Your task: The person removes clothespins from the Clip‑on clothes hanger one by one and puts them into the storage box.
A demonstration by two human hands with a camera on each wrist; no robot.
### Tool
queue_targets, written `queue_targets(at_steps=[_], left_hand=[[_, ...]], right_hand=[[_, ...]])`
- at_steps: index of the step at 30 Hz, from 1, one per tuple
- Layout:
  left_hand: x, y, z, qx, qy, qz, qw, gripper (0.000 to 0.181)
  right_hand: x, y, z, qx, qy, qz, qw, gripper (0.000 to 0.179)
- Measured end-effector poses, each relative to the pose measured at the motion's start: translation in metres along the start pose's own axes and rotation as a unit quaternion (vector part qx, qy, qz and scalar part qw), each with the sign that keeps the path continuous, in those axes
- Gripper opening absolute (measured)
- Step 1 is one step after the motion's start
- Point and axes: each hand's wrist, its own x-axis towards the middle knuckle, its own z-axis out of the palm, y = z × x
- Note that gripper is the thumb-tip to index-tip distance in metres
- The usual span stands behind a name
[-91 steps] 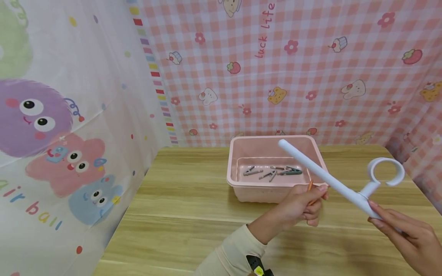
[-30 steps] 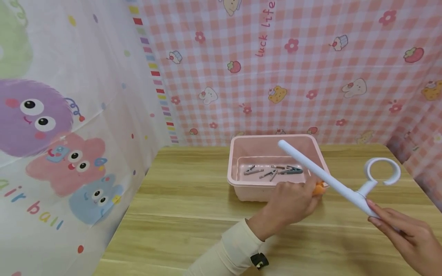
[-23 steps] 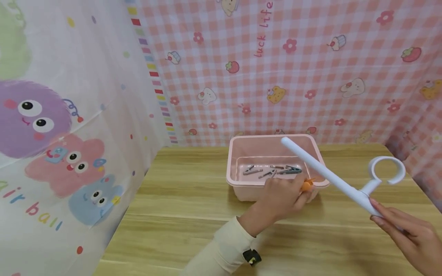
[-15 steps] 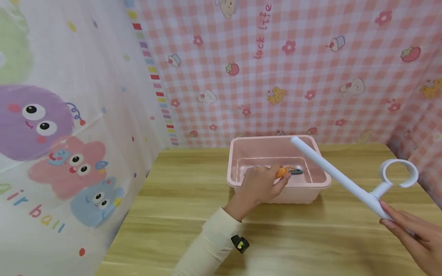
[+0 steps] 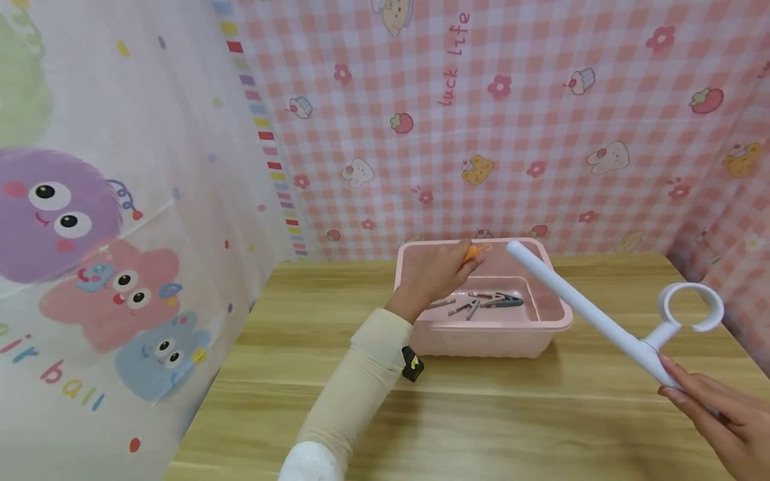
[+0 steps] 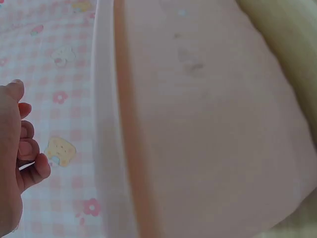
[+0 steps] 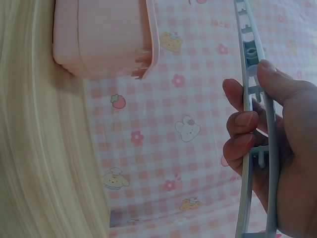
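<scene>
In the head view my left hand (image 5: pixel 438 270) reaches over the pink plastic box (image 5: pixel 481 342) and pinches a small orange clip (image 5: pixel 472 252) near the box's back rim. The left wrist view shows curled fingers (image 6: pixel 32 148), while the clip is hidden there. My right hand (image 5: pixel 716 404) grips a pale blue plastic clothes hanger (image 5: pixel 577 300) by one end, its round hook (image 5: pixel 664 304) pointing up to the right. Seen from the right wrist, thumb and fingers wrap the hanger's ribbed frame (image 7: pixel 271 124). The hanger's far end overlaps the box's right side.
Several grey and dark green clips (image 5: pixel 504 300) lie on the box floor, partly covered by my left forearm. The box stands on a wooden table (image 5: pixel 511 414) close to the back edge. Patterned cloths (image 5: pixel 373 87) hang behind and to the left.
My left hand has carried the orange clip leftward from the box's front right corner, dipped into the box, then risen toward its back rim. The right hand and hanger have shifted slightly right.
</scene>
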Motion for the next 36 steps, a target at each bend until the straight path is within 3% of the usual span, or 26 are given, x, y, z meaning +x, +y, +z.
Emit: queue_targets(at_steps=[8, 16, 22, 29, 36], left_hand=[[0.023, -0.012, -0.004, -0.003, -0.049, -0.033, 0.9982, 0.033], [0.033, -0.016, 0.000, 0.026, -0.081, -0.042, 0.9955, 0.034], [0.035, -0.018, 0.002, 0.039, -0.093, -0.040, 0.9941, 0.035], [0.034, -0.018, 0.004, 0.050, -0.081, -0.040, 0.9946, 0.033], [0.034, -0.018, 0.001, 0.071, -0.076, -0.046, 0.9934, 0.056]], right_hand=[[0.005, -0.002, 0.003, -0.002, -0.007, 0.010, 0.9999, 0.050], [0.005, -0.003, 0.001, -0.013, -0.014, 0.008, 0.9998, 0.048], [0.000, -0.002, -0.001, -0.024, -0.019, 0.013, 0.9995, 0.044], [-0.001, -0.002, 0.004, 0.001, -0.002, 0.026, 0.9997, 0.048], [-0.001, -0.003, 0.005, 0.002, 0.002, 0.030, 0.9995, 0.048]])
